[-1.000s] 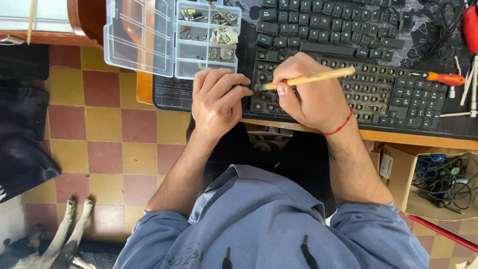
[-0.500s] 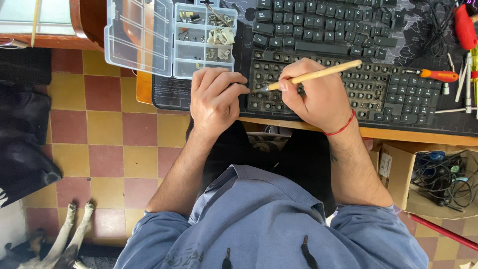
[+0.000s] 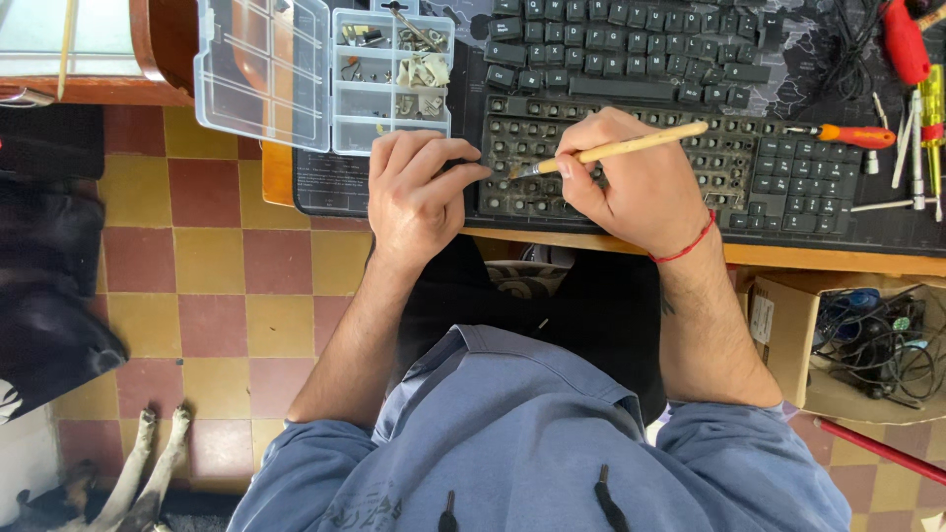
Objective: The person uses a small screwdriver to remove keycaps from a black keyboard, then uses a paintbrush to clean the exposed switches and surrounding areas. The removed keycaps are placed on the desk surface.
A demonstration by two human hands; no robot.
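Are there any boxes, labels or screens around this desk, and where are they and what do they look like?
Cardboard box: brown, open, on the floor under the desk's right side, full of tangled cables, a white label on its side.
Clear plastic organiser case: on the desk's left, lid open, small parts in compartments.
No screens.

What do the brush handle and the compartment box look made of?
Brush in the right hand: handle looks like pale bare wood, matte, with a dark ferrule near the tip. Compartment box: clear, glossy plastic, probably; the tiles and the small parts inside show through it.
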